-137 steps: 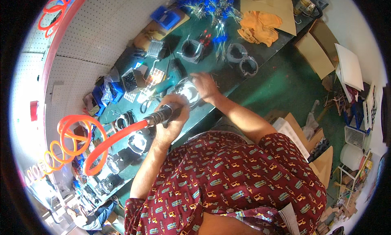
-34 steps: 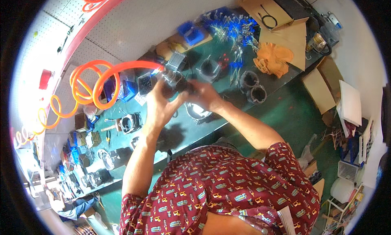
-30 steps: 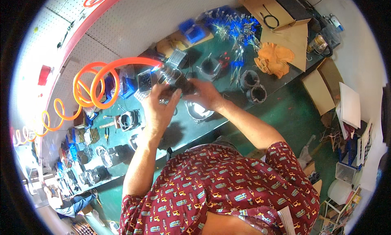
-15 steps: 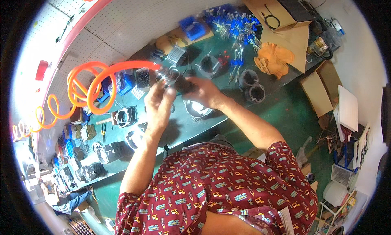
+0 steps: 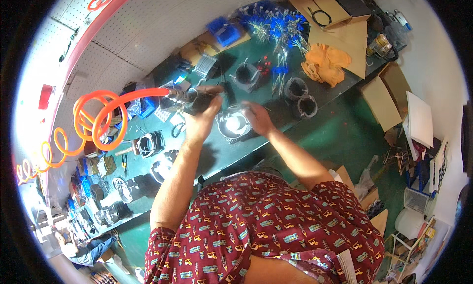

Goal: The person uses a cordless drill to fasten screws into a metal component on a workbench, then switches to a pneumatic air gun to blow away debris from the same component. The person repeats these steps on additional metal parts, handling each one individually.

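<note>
My left hand (image 5: 203,122) is closed round a dark air tool (image 5: 198,101), held above the bench. An orange coiled air hose (image 5: 133,93) joins the tool's left end through a metal fitting. In front of me sits a round cast-metal housing (image 5: 231,136) with a bright, smooth inside. My right hand (image 5: 259,119) grips its right rim with bent fingers, which are slightly blurred. Beyond the housing stands a dark hollow motor casing (image 5: 245,76). A finned metal part (image 5: 206,66) lies farther left.
Two round casings (image 5: 306,106), orange gloves (image 5: 326,63) and blue-tipped wire bundles (image 5: 281,28) lie along the right of the green bench (image 5: 268,100). Several motor parts (image 5: 135,187) line its left. Cardboard boxes (image 5: 384,99) stand at right. Another person (image 5: 88,249) sits far left.
My right hand has left the air tool and come down to the housing's rim. The tool, now in my left hand alone, has shifted left and turned, with its hose.
</note>
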Demonstrator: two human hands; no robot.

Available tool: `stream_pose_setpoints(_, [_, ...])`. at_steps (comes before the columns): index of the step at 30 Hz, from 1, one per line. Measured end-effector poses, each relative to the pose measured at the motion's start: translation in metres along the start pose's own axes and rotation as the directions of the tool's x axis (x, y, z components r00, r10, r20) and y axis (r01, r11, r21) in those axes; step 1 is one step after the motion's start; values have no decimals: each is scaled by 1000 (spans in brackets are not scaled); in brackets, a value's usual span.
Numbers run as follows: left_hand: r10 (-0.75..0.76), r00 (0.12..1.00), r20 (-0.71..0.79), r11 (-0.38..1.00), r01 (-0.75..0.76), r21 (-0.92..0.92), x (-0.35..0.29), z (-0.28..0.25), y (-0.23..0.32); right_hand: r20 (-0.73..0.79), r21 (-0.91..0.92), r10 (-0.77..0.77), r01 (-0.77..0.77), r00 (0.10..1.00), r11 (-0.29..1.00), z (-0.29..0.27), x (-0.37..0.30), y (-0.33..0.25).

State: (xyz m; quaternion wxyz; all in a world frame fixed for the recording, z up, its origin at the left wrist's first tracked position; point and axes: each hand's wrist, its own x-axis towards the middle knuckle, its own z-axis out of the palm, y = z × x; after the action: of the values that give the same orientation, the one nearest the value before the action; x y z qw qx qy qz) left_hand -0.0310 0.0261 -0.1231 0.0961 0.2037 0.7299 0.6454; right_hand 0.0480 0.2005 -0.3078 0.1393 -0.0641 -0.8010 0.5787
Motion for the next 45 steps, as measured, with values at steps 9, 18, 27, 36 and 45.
stream_pose_setpoints(9, [159, 983, -92, 884, -184, -430, 19, -12, 33, -108, 19, -45, 47, 993, 999, 5, -9, 2])
stream_pose_setpoints(18, [88, 992, -88, 948, -111, -299, -19, -29, 33, -42, 37, -7, 8, 999, 999, 0, -8, 5])
stream_pose_setpoints(27, [34, 996, -83, 976, -52, -212, -78, -19, -4, -51, 1, 13, -13, 999, 1000, 1, -11, -3])
stream_pose_setpoints(36, [94, 988, -123, 984, -112, -142, -82, -15, -11, -49, -3, 1, -2, 999, 1000, -2, -10, -10])
stream_pose_setpoints(45, [109, 990, -92, 980, -122, -156, -82, -16, -9, -47, -16, 18, -18, 999, 1000, 0, -9, -7])
